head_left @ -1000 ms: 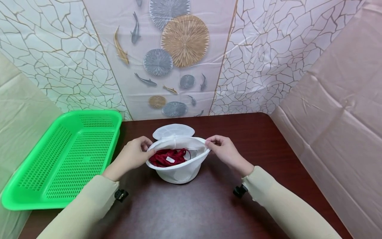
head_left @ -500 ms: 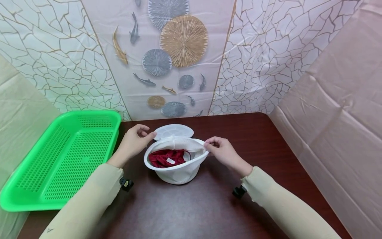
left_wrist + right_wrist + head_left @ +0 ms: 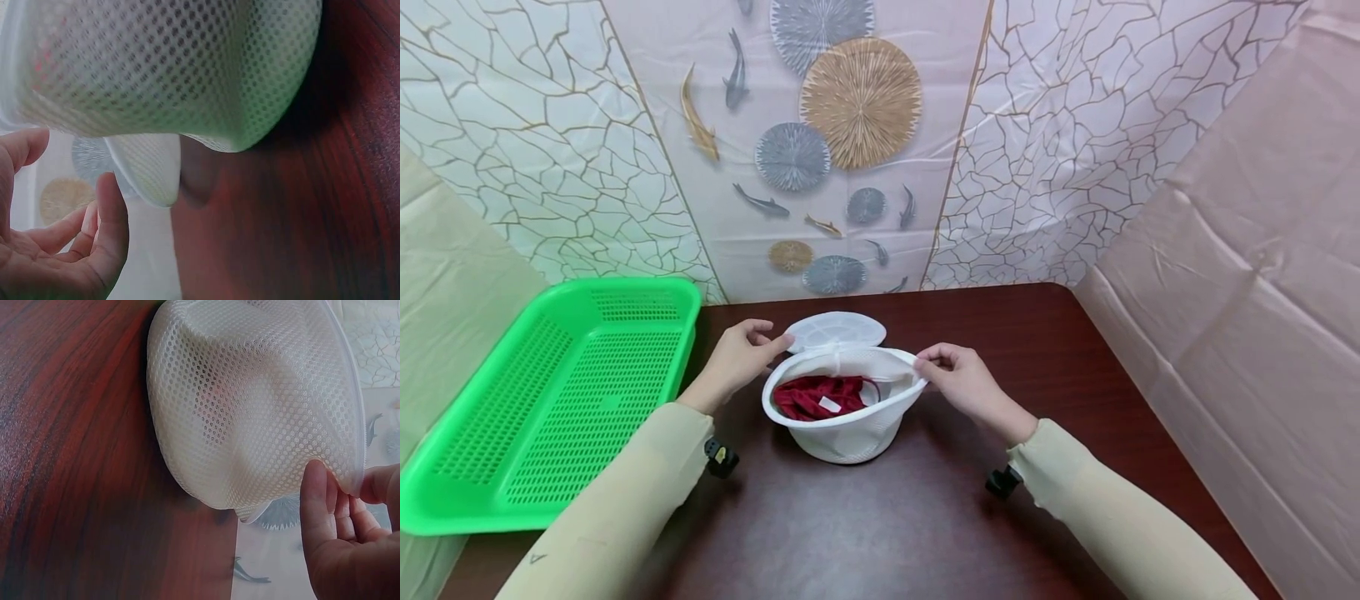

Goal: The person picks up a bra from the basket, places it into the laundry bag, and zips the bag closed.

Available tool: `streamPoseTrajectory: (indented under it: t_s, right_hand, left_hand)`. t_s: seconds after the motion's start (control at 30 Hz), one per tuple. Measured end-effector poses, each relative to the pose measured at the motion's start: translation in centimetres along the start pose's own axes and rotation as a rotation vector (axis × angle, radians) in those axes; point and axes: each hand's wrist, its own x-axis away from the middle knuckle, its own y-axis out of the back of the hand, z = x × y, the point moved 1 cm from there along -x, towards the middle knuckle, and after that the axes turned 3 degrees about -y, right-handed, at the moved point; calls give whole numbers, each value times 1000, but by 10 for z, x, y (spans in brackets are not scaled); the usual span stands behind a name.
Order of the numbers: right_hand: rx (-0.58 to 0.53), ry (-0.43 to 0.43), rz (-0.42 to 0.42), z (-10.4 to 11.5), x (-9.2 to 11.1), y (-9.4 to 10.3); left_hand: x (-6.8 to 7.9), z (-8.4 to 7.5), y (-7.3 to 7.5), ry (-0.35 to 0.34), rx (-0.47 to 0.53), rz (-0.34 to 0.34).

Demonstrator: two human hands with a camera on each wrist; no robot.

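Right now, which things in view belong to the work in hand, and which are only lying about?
In the work:
- white mesh bag, open on the table
- its round lid, flipped back
- red cloth inside the bag
- right hand, pinching the bag's rim
- left hand, fingertips at the lid's edge

Lying about:
- green basket, apart at the left
- dark wooden table

white mesh-cloth bag (image 3: 850,429); red fabric (image 3: 816,396); glossy wood table (image 3: 880,517).

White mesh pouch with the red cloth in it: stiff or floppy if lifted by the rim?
Probably floppy: the mesh pouch wall creases and sags in the right wrist view. Its rim keeps a round hoop, so the mouth likely stays open. Likely light; the right hand pinches it with fingertips only.
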Motion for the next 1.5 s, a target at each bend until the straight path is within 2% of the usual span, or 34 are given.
streamPoseTrajectory:
  t_s: [0.33, 0.53, 0.67, 0.9, 1.03, 1.1, 1.23, 1.5]
  right_hand:
    - [25, -4, -23, -4, 1, 6]
    - [39, 15, -15, -5, -1, 3]
    - [57, 11, -21, -6, -1, 2]
    - [73, 16, -23, -8, -1, 3]
    - [77, 26, -19, -9, -2, 2]
    - [81, 29, -15, -10, -2, 2]
    - [101, 24, -9, -9, -2, 1]
    - [140, 8, -1, 3, 4, -1]
  left_hand:
    - [-13, 12, -8, 35, 14, 51]
    - [-24, 27, -8, 137, 73, 91]
    - [-30, 36, -10, 165, 114, 93]
    - [-33, 33, -17, 141, 82, 91]
    - [-36, 32, -19, 154, 67, 90]
    - [-36, 32, -19, 166, 84, 90]
    - [-37, 29, -18, 176, 181, 81]
    - [-34, 19, -14, 134, 281, 44]
